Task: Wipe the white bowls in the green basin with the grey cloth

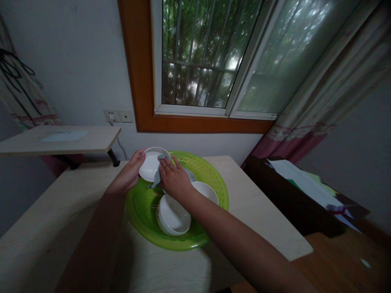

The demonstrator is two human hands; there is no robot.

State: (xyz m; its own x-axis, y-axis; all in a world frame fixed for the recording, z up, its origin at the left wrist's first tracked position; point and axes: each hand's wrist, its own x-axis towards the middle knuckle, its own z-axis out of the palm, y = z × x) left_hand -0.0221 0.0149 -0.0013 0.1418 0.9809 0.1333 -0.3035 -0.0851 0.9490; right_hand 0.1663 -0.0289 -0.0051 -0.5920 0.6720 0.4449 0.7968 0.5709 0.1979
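Left hand [130, 173] pinches a tilted bowl [148, 166] at its left edge, over the far left of a green basin [221, 189]. Right hand [174, 177], nearly flat, holds a cloth [157, 178] against the bowl's inside. At least 2 more bowls [177, 215] sit in the basin, on the table [253, 211].

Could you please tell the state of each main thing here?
Left hand: gripping the raised bowl
Right hand: pressing the gray cloth against that bowl
Raised bowl: tilted, inside toward camera
Gray cloth: bunched, partly hidden
Green basin: on the table
Front bowl: in basin, opening upward
Left socket: plug inserted
Right wall plate: no plug
Right curtain: drawn aside
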